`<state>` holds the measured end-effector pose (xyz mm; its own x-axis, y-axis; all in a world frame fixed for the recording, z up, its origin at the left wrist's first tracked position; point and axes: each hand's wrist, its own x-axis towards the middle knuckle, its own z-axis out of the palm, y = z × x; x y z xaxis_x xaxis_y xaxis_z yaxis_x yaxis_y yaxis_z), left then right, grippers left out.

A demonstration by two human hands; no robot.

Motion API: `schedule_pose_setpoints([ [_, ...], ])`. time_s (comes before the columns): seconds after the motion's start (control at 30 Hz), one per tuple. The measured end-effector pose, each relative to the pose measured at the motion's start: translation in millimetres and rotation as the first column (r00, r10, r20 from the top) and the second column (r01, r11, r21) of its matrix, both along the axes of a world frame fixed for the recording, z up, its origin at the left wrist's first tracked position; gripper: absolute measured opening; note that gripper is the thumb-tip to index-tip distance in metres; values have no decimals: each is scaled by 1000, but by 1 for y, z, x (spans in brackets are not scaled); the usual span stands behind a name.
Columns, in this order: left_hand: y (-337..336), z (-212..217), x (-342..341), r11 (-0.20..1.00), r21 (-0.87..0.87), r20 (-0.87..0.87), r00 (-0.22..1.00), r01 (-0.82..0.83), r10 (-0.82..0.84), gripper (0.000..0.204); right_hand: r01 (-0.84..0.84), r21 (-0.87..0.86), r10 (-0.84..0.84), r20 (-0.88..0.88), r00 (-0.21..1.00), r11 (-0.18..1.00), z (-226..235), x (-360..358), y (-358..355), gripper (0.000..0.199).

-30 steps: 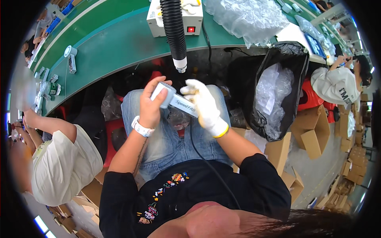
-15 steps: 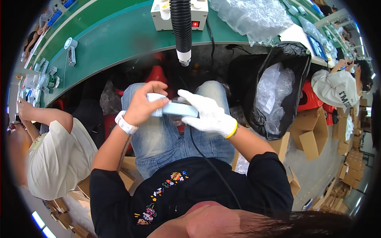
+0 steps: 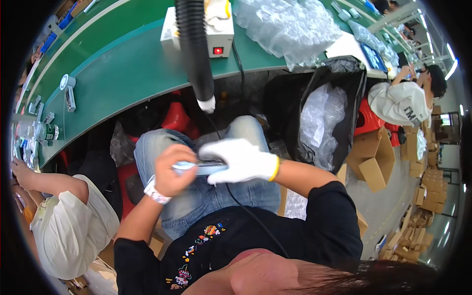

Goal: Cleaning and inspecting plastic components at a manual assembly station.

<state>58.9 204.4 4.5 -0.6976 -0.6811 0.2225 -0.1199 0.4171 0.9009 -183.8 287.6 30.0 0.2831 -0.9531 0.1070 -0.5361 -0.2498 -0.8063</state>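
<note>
Left hand [image 3: 173, 169], bare, fingers wrapped around one end of a flat pale-blue device [image 3: 199, 168] held over the lap. Right hand [image 3: 239, 160], white-gloved, fingers closed on its other end. Green bench [image 3: 123, 69] lies beyond the knees.

I count two hands of mine over my lap: my bare left hand [image 3: 172, 169] and my right hand in a white glove [image 3: 241, 160]. Between them there is one flat light-blue device [image 3: 199, 168]. On the far green workbench [image 3: 123, 69] I see one white box with a red light [image 3: 219, 37] and one black ribbed hose [image 3: 194, 49] hanging down. To the right there is one black bag full of clear plastic wrap [image 3: 319, 118]. Two other people are in sight, one near left [image 3: 64, 231], one far right [image 3: 408, 98].
</note>
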Motion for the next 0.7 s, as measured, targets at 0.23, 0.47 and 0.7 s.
schedule_pose_setpoints([
  [0.23,-232,28,4,660,-359,-287,751,-660,595,54,177,-853,-759,-319,568,492,95,-154,-174,26],
  [0.47,-489,-9,-100,420,-751,-79,701,-509,708,54,328,-616,-685,-710,162,716,117,-170,-327,31],
  [0.7,-403,10,-111,252,-772,-204,603,-584,771,58,474,-558,-708,-336,621,681,174,-173,-210,28],
])
